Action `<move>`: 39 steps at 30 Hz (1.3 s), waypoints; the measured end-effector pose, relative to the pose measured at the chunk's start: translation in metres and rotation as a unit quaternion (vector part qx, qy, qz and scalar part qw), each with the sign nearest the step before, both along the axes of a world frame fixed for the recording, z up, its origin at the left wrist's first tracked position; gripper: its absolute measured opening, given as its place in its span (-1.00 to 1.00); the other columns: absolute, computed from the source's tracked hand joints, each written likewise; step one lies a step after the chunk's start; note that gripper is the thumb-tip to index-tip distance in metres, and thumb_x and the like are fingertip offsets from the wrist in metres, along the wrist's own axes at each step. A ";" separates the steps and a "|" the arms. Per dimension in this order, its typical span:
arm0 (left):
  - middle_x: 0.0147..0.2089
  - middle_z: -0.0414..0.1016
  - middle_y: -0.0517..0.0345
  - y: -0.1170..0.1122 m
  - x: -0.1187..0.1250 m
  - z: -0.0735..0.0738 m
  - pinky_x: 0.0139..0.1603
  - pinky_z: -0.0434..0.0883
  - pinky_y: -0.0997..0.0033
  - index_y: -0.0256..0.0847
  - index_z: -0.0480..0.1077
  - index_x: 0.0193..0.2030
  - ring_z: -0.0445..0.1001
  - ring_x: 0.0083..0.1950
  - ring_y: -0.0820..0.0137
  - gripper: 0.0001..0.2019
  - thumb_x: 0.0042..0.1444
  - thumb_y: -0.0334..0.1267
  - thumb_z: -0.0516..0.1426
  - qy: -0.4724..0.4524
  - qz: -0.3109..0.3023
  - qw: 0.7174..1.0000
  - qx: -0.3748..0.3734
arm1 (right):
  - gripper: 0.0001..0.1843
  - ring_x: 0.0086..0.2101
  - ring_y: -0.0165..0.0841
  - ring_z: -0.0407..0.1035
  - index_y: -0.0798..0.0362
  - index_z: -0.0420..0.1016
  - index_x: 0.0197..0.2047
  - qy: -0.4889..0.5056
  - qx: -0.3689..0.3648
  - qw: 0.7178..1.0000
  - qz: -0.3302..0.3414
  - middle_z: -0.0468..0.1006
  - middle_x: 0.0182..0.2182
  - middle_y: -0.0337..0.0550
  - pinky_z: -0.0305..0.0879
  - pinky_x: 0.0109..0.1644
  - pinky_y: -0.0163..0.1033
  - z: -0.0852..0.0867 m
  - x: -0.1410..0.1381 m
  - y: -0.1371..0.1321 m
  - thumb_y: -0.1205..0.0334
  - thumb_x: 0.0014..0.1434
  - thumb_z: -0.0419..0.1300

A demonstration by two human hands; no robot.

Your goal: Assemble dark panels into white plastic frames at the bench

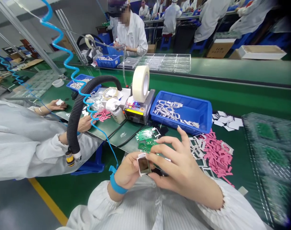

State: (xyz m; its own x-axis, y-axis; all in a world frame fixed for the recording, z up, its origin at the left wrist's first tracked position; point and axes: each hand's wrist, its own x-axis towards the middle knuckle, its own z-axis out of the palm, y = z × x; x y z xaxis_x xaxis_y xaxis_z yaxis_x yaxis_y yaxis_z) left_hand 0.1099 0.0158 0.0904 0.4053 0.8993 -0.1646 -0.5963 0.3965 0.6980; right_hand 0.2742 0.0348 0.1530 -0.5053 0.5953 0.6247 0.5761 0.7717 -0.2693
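Observation:
My left hand (128,171) is closed on a small white square frame (144,164) with a dark glossy middle, held close to my chest. A blue wrist strap (116,185) with a coiled blue cord sits on that wrist. My right hand (181,159) pinches the same part from the right, thumb and forefinger on its edge, the other fingers spread upward. Green circuit boards (145,135) lie on the green bench just beyond my hands. White frames and pink strips (215,153) are strewn to the right.
A blue bin (203,111) of white frames stands behind the boards, with a tape dispenser (139,107) and a white bottle (116,111) to its left. A black corrugated hose (74,118) hangs at left beside a seated co-worker's sleeve (23,140). Clear trays (272,153) lie at right.

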 end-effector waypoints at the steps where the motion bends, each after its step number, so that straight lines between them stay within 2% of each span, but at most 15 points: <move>1: -0.42 0.55 0.08 0.000 0.001 0.000 -0.33 0.38 0.36 -0.28 0.53 -0.27 0.50 -0.37 0.32 -0.51 -0.23 0.11 0.28 0.003 0.003 1.000 0.002 | -0.83 -0.18 -0.19 0.32 0.01 0.46 -0.25 0.000 0.004 1.000 0.001 0.54 -0.36 -0.24 -0.25 0.21 0.31 0.000 0.000 0.000 0.16 0.06 0.20; 5: -0.36 0.59 0.10 -0.003 0.005 0.001 -0.18 0.41 0.25 -0.20 0.53 -0.23 0.53 -0.28 0.26 -0.57 -0.17 0.08 0.26 -0.004 0.046 0.999 0.011 | -0.82 -0.17 -0.21 0.31 0.05 0.46 -0.17 -0.001 0.016 1.000 -0.013 0.54 -0.34 -0.19 -0.22 0.22 0.30 -0.003 -0.002 -0.005 0.25 0.13 0.14; 7: -0.27 0.60 0.09 -0.004 0.009 0.000 -0.08 0.39 0.22 -0.16 0.53 -0.21 0.53 -0.18 0.24 -0.62 -0.13 0.03 0.26 -0.016 0.068 0.998 0.006 | -0.76 -0.11 -0.17 0.29 0.07 0.45 -0.09 -0.025 0.008 0.999 -0.026 0.54 -0.24 -0.10 -0.20 0.21 0.31 -0.007 -0.004 -0.009 0.24 0.18 0.11; 9: -0.20 0.61 0.12 -0.006 0.013 -0.003 0.00 0.36 0.23 -0.11 0.53 -0.19 0.52 -0.10 0.25 -0.65 -0.11 0.00 0.26 -0.036 0.087 0.995 -0.022 | -0.56 0.02 -0.03 0.20 0.11 0.39 0.02 -0.074 -0.019 0.996 -0.037 0.46 -0.02 0.07 -0.18 0.18 0.37 -0.013 -0.006 -0.015 0.01 0.18 0.10; 11: -0.17 0.61 0.16 -0.007 0.016 -0.007 0.04 0.36 0.25 -0.07 0.54 -0.20 0.50 -0.05 0.28 -0.67 -0.11 -0.01 0.26 -0.057 0.101 0.991 -0.063 | -0.21 0.15 0.14 0.02 0.18 0.28 0.15 -0.127 -0.058 0.989 -0.040 0.25 0.17 0.23 -0.16 0.16 0.41 -0.018 -0.006 -0.022 -0.28 0.08 0.05; 12: -0.15 0.61 0.16 -0.008 0.018 -0.009 0.05 0.36 0.25 -0.07 0.53 -0.20 0.49 -0.03 0.28 -0.68 -0.10 -0.01 0.25 -0.063 0.102 0.990 -0.080 | -0.08 0.20 0.17 -0.07 0.22 0.20 0.21 -0.143 -0.079 0.986 -0.036 0.15 0.22 0.27 -0.15 0.16 0.41 -0.019 -0.004 -0.024 -0.37 0.04 -0.01; 14: -0.14 0.61 0.15 -0.007 0.020 -0.013 0.05 0.38 0.22 -0.07 0.53 -0.18 0.50 -0.04 0.28 -0.67 -0.09 -0.02 0.25 -0.075 0.088 0.988 -0.098 | 0.00 0.24 0.11 -0.11 0.26 0.03 0.29 -0.146 -0.123 0.981 -0.033 0.06 0.26 0.28 -0.13 0.19 0.37 -0.019 0.007 -0.023 -0.40 0.06 -0.10; 15: -0.16 0.62 0.15 -0.007 0.020 -0.015 0.04 0.39 0.18 -0.08 0.52 -0.17 0.51 -0.07 0.27 -0.67 -0.09 -0.03 0.26 -0.084 0.077 0.988 -0.101 | -0.04 0.24 0.05 -0.08 0.24 -0.02 0.31 -0.137 -0.149 0.978 -0.050 0.07 0.27 0.24 -0.13 0.21 0.33 -0.018 0.017 -0.020 -0.36 0.11 -0.11; 17: -0.20 0.63 0.17 -0.005 0.021 -0.020 0.04 0.41 0.11 -0.07 0.51 -0.15 0.53 -0.14 0.27 -0.65 -0.10 -0.03 0.26 -0.099 0.058 0.987 -0.108 | -0.25 0.20 -0.10 0.06 0.09 0.03 0.31 -0.113 -0.220 0.956 -0.155 0.20 0.23 0.07 -0.08 0.25 0.20 -0.015 0.046 -0.008 -0.20 0.20 -0.06; 19: -0.23 0.64 0.19 -0.006 0.022 -0.025 0.02 0.42 0.10 -0.07 0.51 -0.15 0.54 -0.17 0.28 -0.64 -0.12 -0.03 0.27 -0.104 0.042 0.986 -0.122 | -0.52 0.12 -0.22 0.22 -0.07 0.23 0.21 -0.098 -0.294 0.895 -0.320 0.36 0.14 -0.11 0.05 0.23 0.02 -0.016 0.086 0.008 0.01 0.26 -0.01; 21: -0.23 0.63 0.18 -0.008 0.023 -0.029 0.00 0.44 0.12 -0.07 0.51 -0.16 0.53 -0.19 0.29 -0.63 -0.14 -0.03 0.29 -0.098 0.023 0.985 -0.141 | -0.65 0.01 -0.21 0.34 0.00 0.37 0.09 -0.095 -0.329 0.831 -0.439 0.46 0.03 -0.04 0.20 0.12 -0.01 -0.024 0.131 0.025 0.18 0.29 -0.04; 23: -0.24 0.63 0.16 -0.011 0.024 -0.031 -0.03 0.45 0.13 -0.08 0.51 -0.16 0.53 -0.20 0.29 -0.61 -0.16 -0.02 0.29 -0.087 0.009 0.984 -0.155 | -0.71 -0.06 -0.19 0.38 0.08 0.43 -0.01 -0.099 -0.357 0.772 -0.516 0.49 -0.06 0.02 0.25 0.05 0.04 -0.038 0.171 0.039 0.22 0.28 0.00; 26: -0.24 0.61 0.12 -0.016 0.025 -0.033 -0.03 0.43 0.12 -0.09 0.52 -0.16 0.51 -0.20 0.28 -0.62 -0.15 0.00 0.28 -0.073 -0.001 0.984 -0.165 | -0.71 -0.10 -0.28 0.38 0.10 0.39 -0.02 -0.106 -0.393 0.715 -0.569 0.44 -0.05 -0.06 0.34 -0.03 -0.03 -0.065 0.213 0.056 0.15 0.25 0.09; 32: -0.26 0.61 0.14 -0.016 0.022 -0.034 -0.04 0.42 0.14 -0.04 0.53 -0.18 0.50 -0.23 0.29 -0.66 -0.14 -0.04 0.28 -0.077 0.020 0.979 -0.187 | -0.65 -0.11 -0.29 0.37 0.11 0.33 0.04 -0.107 -0.383 0.680 -0.616 0.40 -0.02 -0.05 0.36 -0.07 -0.06 -0.099 0.245 0.084 0.13 0.23 0.11; 39: -0.29 0.62 0.15 -0.015 0.027 -0.025 -0.07 0.42 0.19 -0.08 0.55 -0.22 0.48 -0.28 0.34 -0.66 -0.18 -0.05 0.31 -0.071 0.046 0.972 -0.218 | -0.60 -0.10 -0.27 0.36 0.10 0.29 0.08 -0.103 -0.333 0.669 -0.657 0.37 0.01 -0.03 0.36 -0.07 -0.04 -0.109 0.249 0.102 0.10 0.23 0.11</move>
